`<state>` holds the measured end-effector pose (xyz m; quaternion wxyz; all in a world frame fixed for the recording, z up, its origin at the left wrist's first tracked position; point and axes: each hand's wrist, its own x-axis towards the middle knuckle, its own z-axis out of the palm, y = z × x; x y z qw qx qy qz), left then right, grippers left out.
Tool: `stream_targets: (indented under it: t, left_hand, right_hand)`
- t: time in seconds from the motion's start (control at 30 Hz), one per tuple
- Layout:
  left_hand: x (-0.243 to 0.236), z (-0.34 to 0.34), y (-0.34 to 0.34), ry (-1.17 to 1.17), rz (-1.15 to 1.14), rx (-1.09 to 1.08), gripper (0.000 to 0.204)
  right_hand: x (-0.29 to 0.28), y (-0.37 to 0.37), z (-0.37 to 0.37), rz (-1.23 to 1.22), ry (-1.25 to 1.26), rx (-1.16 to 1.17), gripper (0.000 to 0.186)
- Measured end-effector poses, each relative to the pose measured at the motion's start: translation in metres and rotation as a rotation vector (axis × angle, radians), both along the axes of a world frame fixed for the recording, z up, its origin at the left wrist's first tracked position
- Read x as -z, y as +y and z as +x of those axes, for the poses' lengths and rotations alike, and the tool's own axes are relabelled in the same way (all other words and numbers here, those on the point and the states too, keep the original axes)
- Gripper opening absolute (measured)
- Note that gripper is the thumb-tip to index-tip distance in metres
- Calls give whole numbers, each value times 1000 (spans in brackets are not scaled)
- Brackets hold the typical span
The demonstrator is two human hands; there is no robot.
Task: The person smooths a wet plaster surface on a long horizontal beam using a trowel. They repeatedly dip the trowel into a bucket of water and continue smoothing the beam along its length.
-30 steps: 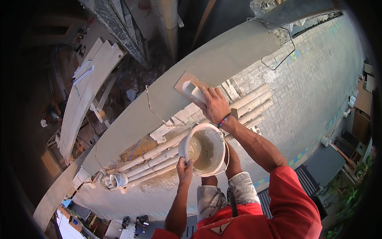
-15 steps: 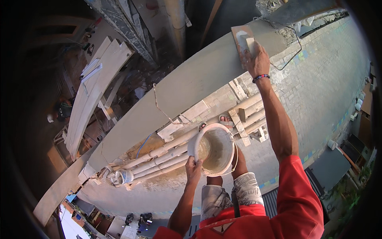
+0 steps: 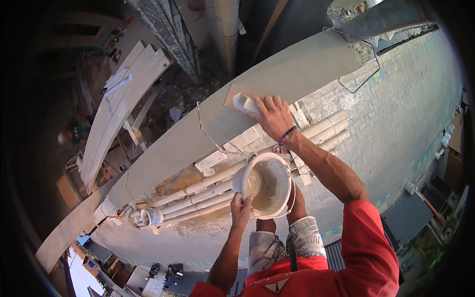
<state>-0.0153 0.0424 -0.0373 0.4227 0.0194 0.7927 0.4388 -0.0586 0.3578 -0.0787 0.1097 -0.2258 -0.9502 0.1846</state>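
Note:
My right hand (image 3: 275,118) is wrapped round the handle of a flat, rectangular plastering float (image 3: 230,98). The float's board lies against the smooth grey plastered face (image 3: 302,62) of a long wall or beam. White-grey residue coats part of it. Lower down, my left hand (image 3: 241,209) grips the rim of a pale bucket (image 3: 238,179) in front of my legs. The bucket tilts so its inside shows, smeared with grey-brown mix, and a thin wire handle hangs at its right side. A bent metal rod (image 3: 202,123) sticks out near the plastered strip, left of the float.
Below my feet run several long poles (image 3: 198,200) with short planks across them. A small bucket (image 3: 151,217) sits at their left end. Curved boards (image 3: 111,119) lean at the far left. Another bent rod (image 3: 372,64) juts out at upper right, above block paving (image 3: 386,114).
My right hand has brought the float left and nearer along the plastered surface, turning it flatter across. My left hand still holds the bucket in about the same spot.

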Motion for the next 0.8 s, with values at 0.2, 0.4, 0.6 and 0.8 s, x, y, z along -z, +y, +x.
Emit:
stream_targets:
  t: [0.2,0.4,0.6,0.8]
  left_hand:
    - [-3,-2,-25,39,-8,10,21]
    - [2,1,-35,46,62,-88,20]
    - [-5,2,-54,-40,-46,-61,20]
    - [-10,3,-49,-61,-27,-92,17]
  right_hand:
    - [-10,200,86,137,-19,560,49]
    - [-11,203,89,-4,-6,692,49]
    - [-17,74,32,-131,210,496,43]
    - [-23,-47,-9,-260,108,246,45]
